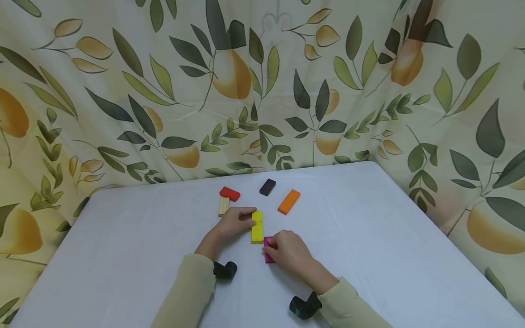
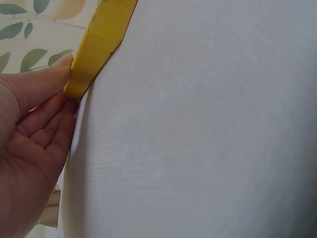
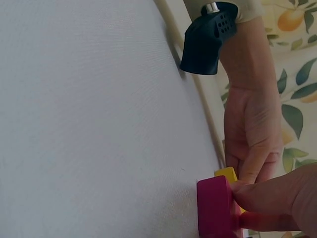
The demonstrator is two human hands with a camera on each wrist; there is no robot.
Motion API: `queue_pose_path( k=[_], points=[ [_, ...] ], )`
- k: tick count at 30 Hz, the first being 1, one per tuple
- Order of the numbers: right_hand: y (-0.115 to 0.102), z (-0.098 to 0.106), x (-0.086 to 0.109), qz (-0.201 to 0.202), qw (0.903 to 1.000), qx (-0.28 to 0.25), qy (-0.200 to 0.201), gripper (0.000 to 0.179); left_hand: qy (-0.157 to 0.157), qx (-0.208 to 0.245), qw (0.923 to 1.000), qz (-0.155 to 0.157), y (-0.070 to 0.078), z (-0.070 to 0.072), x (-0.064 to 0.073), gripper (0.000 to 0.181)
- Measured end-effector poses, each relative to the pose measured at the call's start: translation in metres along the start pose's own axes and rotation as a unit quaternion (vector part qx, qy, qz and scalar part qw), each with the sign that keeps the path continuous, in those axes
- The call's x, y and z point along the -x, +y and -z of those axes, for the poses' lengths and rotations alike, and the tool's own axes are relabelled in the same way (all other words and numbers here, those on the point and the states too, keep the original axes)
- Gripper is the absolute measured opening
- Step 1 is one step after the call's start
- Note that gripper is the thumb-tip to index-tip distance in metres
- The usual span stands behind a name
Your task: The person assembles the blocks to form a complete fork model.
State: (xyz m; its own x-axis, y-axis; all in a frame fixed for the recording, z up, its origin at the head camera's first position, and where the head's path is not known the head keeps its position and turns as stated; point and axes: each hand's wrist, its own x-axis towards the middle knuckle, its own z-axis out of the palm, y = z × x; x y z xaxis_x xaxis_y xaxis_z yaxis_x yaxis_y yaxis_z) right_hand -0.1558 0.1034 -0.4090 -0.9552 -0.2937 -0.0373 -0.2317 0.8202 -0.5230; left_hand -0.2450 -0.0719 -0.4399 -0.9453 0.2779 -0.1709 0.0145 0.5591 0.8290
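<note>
- Bottom of head frame: two dark wrist cameras, right [image 1: 305,306] and left [image 1: 225,270], at the cuffs of the pale sleeves [image 1: 193,289].
- Right hand [image 1: 291,250], lower centre: thumb and finger pinch magenta block [image 3: 215,206].
- Magenta sits just beside the lower right corner of yellow block [image 1: 257,231]; contact unclear.
- Left hand [image 1: 231,222], centre: pinching yellow at its upper part, block lengthwise up the frame.
- Orange block [image 1: 289,202], upper right of the hands, slanted.
- Bare-wood block [image 1: 223,207], just past left hand; red block [image 1: 229,193] at its top end, can't tell if touching.
- Black block [image 1: 268,187], farthest out, upper centre of the white tabletop [image 1: 369,228].
- Behind: fruit-and-leaf cloth [image 1: 123,118] across upper frame.
</note>
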Motion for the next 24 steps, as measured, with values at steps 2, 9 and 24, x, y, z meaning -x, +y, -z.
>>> queue_pose_path(
  k=[2,9,24],
  points=[
    [0.0,0.0,0.001,0.002,1.0,0.0,0.001,0.019,0.005,0.005,1.0,0.004,0.001,-0.001,0.001,0.045],
    [-0.001,0.001,0.005,0.005,0.9999,0.007,-0.005,0.019,0.011,0.012,0.9999,0.005,0.002,-0.004,0.003,0.045],
    [-0.004,0.002,0.017,0.007,0.9998,0.015,-0.008,0.019,0.015,0.014,0.9998,-0.002,0.004,-0.008,0.011,0.046]
  ],
)
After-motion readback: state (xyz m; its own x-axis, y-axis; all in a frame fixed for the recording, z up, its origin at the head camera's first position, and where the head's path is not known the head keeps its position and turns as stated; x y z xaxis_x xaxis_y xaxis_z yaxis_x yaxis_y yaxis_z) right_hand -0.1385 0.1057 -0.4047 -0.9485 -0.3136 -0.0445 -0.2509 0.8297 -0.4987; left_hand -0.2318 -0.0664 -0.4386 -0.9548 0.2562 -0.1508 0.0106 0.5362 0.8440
